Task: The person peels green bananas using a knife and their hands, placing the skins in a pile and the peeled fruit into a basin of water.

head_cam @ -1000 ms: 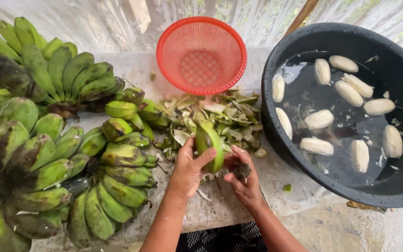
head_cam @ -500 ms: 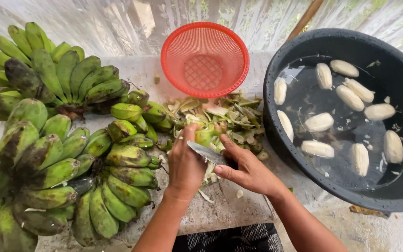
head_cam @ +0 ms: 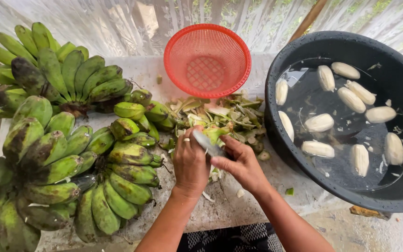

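Note:
My left hand point(head_cam: 191, 161) is closed around a green banana point(head_cam: 215, 134) in the middle of the table, its tip showing above my fingers. My right hand point(head_cam: 239, 163) grips a knife point(head_cam: 207, 143) whose blade lies across the banana, against my left fingers. Just beyond both hands lies a heap of green peelings point(head_cam: 229, 116).
Large bunches of green bananas point(head_cam: 66, 154) fill the left side. A red mesh basket point(head_cam: 207, 59) stands tipped at the back centre. A black basin point(head_cam: 350, 116) of water on the right holds several peeled white bananas point(head_cam: 320, 122). Mesh curtain hangs behind.
The banana was upright between both hands a second ago. My right hand has brought the knife blade across it, and both hands sit slightly lower and closer together.

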